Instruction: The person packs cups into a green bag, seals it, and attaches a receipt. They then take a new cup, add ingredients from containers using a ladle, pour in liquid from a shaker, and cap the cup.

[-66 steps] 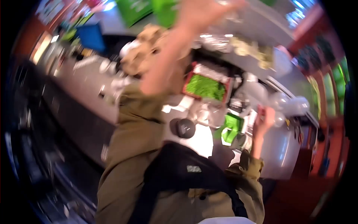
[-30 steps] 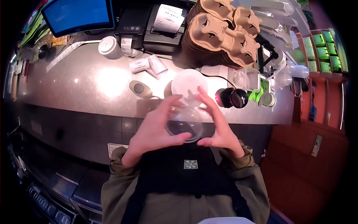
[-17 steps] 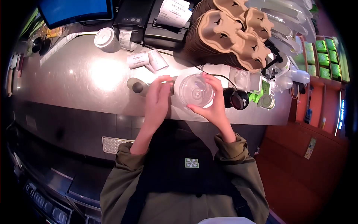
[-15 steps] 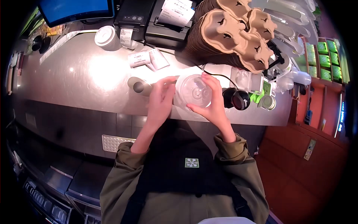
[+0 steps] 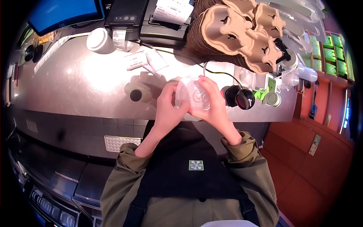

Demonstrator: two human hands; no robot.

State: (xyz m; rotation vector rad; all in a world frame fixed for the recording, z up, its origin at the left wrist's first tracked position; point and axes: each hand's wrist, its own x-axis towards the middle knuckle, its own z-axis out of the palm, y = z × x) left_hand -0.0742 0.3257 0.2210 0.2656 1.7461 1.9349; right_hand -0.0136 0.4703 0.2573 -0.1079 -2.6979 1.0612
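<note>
Between my two hands is a clear round plastic lid [image 5: 199, 97] with raised marks on its top, over the near part of the steel counter. A second pale, see-through rim shows behind its left side. My left hand [image 5: 169, 105] is closed on the left side, its thumb pressed near the lower edge. Curled around the right side, my right hand [image 5: 214, 102] has its fingers at the top and its thumb at the bottom. A grey cylinder with a dark round end [image 5: 135, 95] stands left of my left hand. Right of my right hand is a black rounded device [image 5: 244, 99] on a cable.
On the steel counter [image 5: 56, 83] are a white lidded cup [image 5: 100, 40] and printed slips [image 5: 137, 60]. Behind them are a label printer [image 5: 124, 19] and a screen [image 5: 64, 14]. Stacked cardboard cup carriers [image 5: 227, 34] rise at the back right, near green-lidded small containers [image 5: 271, 99].
My left hand has moved right and closed on the lid's left side, where its fingers were apart before. The lid has tilted slightly in my right hand, and the camera view has shifted a little.
</note>
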